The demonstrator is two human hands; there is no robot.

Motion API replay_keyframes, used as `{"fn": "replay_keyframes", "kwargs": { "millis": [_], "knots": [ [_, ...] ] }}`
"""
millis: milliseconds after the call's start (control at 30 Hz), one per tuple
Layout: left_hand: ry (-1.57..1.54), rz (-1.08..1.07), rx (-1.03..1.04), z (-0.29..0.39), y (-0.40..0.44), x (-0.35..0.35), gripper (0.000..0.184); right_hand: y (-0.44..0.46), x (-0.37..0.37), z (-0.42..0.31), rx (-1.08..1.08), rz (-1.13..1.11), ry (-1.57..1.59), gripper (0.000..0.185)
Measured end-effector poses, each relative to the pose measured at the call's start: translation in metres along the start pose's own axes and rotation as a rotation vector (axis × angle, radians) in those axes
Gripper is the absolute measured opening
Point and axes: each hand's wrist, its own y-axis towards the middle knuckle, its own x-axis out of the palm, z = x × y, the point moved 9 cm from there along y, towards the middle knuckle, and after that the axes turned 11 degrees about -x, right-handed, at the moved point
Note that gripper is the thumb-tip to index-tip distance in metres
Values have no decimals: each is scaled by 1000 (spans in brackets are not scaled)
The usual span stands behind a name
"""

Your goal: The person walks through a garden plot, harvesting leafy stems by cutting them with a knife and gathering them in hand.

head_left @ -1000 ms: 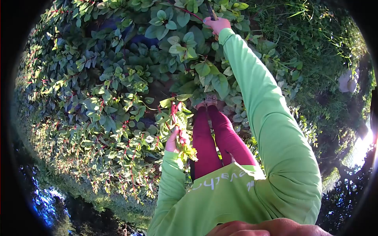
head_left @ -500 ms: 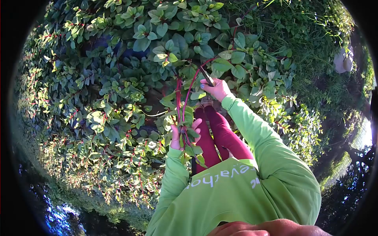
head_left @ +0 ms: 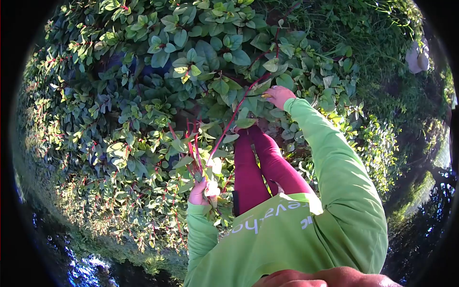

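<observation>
My left hand [head_left: 197, 193] is closed around a bunch of cut-looking red stems [head_left: 194, 148] with green leaves, low in front of my left leg. One long red stem [head_left: 233, 118] slants up from beside that hand toward the leafy bed. My right hand [head_left: 279, 95] grips a small knife [head_left: 266, 96], its thin dark blade pointing left close to the upper part of this stem. Leaves partly hide the blade, so I cannot tell whether it touches the stem. Strong sunlight washes out part of the left fingers.
Dense green leafy plants [head_left: 129, 110] with reddish stems spread around and ahead of me. Grass [head_left: 377, 62] grows at the right, with a pale object [head_left: 417, 60] lying farther over. My legs in maroon trousers [head_left: 251, 177] stand among the plants.
My left hand has moved down and left with the stems, spreading them apart from the long stem. My right hand has shifted slightly up and right, and the knife has turned more level.
</observation>
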Motion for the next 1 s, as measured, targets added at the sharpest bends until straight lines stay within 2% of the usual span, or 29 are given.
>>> {"fn": "replay_keyframes", "kwargs": {
  "millis": [67, 133, 167, 200, 233, 267, 300, 333, 367, 433, 467, 500, 533, 567, 600, 633, 667, 733, 767, 800, 867, 933, 1000],
  "knots": [
    [-85, 105, 84, 6, -14, -11, 46, -21, -21, 36, 142, 145, 31, 35],
    [-57, 97, 104, 7, -32, -33, 47, -37, -58, 57, 166, 307, 145, 33],
    [-123, 81, 105, 6, -36, -38, 37, -47, -84, 62, 232, 482, 272, 30],
    [-124, 74, 106, 3, -35, -40, 37, -51, -103, 79, 349, 611, 324, 28],
    [-183, -14, 140, 5, -33, -29, 34, -47, -117, 112, 318, 958, 421, 19],
    [-239, -99, 170, 9, -30, -16, 33, -40, -138, 125, 384, 1087, 630, 11],
    [-251, -74, 175, 14, -22, 0, 36, -21, -134, 152, 498, 1061, 988, 21],
    [-181, -290, 168, 13, -10, -9, 32, 13, -123, 176, 492, 1020, 1298, 19],
    [-204, -341, 146, 15, 2, -15, 31, 47, -105, 187, 479, 953, 1613, 17],
    [-226, -384, 141, 16, 20, -17, 29, 89, -70, 183, 738, 767, 1833, 23],
    [-263, -209, 141, 14, 29, -29, 29, 105, -66, 180, 737, 749, 1841, 23],
    [-298, -29, 138, 11, 32, -43, 28, 126, -66, 169, 594, 683, 1905, 27],
    [-290, -19, 158, 12, 34, -48, 25, 139, -59, 158, 458, 616, 1969, 31],
    [-270, 85, 185, 11, 30, -59, 24, 136, -49, 155, 469, 604, 1989, 31],
    [-246, 181, 216, 14, 29, -59, 24, 141, -54, 136, 243, 494, 2218, 35],
    [-141, -11, 269, 22, 31, -38, 23, 144, -72, 115, -15, 373, 2417, 39],
    [-44, -62, 281, 30, 33, -24, 23, 138, -77, 107, -37, 369, 2413, 39],
    [-113, -325, 334, 35, 50, -50, 22, 104, -93, 66, -209, 329, 2479, 41],
    [-174, -225, 255, 37, 50, -27, 22, 93, -87, 56, -55, 402, 2395, 40],
    [-25, 16, 284, 41, 44, -9, 24, 81, -82, 44, 93, 472, 2305, 39],
    [-113, -173, 327, 38, 49, 59, 26, 74, -54, 27, 83, 395, 2188, 37],
    [-184, -253, 242, 27, 55, 92, 28, 56, -44, -8, 39, 337, 2060, 27],
    [-183, -278, 170, 12, 55, 124, 30, 39, -33, -32, 84, 425, 2007, 22]
  ]
}}
